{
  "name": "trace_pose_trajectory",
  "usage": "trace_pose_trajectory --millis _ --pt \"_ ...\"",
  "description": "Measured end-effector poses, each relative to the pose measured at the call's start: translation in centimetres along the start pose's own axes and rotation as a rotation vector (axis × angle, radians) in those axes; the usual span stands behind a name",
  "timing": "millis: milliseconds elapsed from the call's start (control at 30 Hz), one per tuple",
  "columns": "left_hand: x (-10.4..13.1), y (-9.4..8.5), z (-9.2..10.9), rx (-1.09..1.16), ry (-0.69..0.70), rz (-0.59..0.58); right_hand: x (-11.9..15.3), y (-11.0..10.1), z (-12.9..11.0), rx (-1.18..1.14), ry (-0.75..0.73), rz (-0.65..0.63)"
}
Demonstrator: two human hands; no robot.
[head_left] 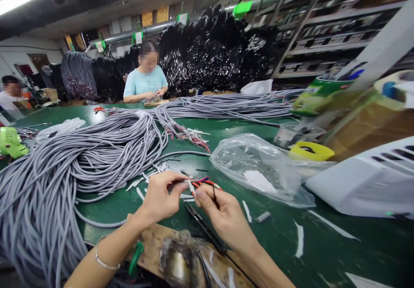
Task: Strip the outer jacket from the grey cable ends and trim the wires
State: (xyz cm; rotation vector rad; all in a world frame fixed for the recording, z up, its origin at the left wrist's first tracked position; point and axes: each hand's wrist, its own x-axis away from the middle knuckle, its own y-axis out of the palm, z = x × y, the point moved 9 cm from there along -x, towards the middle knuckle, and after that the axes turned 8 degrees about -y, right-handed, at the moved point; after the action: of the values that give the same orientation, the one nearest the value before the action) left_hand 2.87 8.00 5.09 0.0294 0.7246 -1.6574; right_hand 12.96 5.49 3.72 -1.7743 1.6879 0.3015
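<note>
My left hand (163,195) pinches the end of a cable between thumb and forefinger, where a white strip shows. From that end, thin coloured wires (204,180), orange, red and blue among them, fan out to the right. My right hand (223,208) has its thumb and fingers closed on some of these wires, close beside the left fingertips. Below the hands, a slim dark pointed tool (203,227) lies at the edge of a worn wooden board (155,238). Cut white strips (140,193) are scattered around on the green table (274,245).
Large bundles of grey cable (106,145) cover the left and back of the table. On the right are a clear plastic bag (249,167), a yellow tape ring (312,150), a white housing (365,180) and a green pen container (320,94). A co-worker (145,79) sits opposite.
</note>
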Motion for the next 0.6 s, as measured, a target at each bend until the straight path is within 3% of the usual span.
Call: trace_pose_trajectory --millis 67,133,233,300,400,600 --pt "0.4 0.0 0.8 -0.138 0.154 0.072 0.3 0.1 -1.8 0.190 -0.155 0.004" --pt "0.8 0.6 1.2 -0.230 0.277 0.055 0.4 0.1 -3.4 0.376 -0.311 -0.018" --pt "1.1 1.7 1.8 -0.295 0.400 -0.086 0.0 -0.9 -4.6 0.641 -0.475 -0.020" --pt "1.1 1.8 2.2 -0.243 0.424 -0.164 -0.6 -2.4 -4.4 0.757 -0.481 0.027" --pt "0.3 0.6 2.0 -0.078 0.291 -0.105 -1.1 -3.4 -3.4 0.717 -0.413 0.039" --pt "-0.1 0.1 -1.1 0.172 -0.100 0.018 0.9 -1.2 -3.2 0.417 -0.253 0.022"
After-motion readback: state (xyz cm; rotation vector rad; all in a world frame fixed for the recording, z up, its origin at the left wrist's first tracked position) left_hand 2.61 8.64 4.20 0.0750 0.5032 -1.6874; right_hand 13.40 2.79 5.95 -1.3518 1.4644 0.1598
